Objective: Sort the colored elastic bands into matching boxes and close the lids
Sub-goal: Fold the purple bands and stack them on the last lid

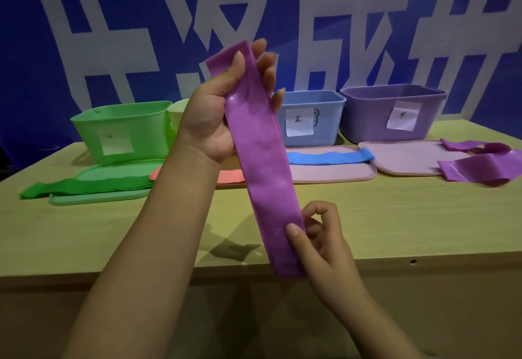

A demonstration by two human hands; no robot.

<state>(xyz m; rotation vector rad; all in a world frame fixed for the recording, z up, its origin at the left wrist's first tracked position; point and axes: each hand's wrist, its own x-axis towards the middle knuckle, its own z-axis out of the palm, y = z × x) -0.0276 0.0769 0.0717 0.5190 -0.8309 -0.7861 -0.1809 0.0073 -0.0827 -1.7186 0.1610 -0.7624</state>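
Head view: left hand gripping top of purple elastic band, right hand pinching its lower end, above worktop. Purple box open; other bands lying on lids, unsorted. Early going.

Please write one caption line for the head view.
Both hands, left hand and right hand, hold a purple band before open coloured boxes.

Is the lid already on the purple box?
No, the purple box stands open, and its lid lies flat on the table in front of it.
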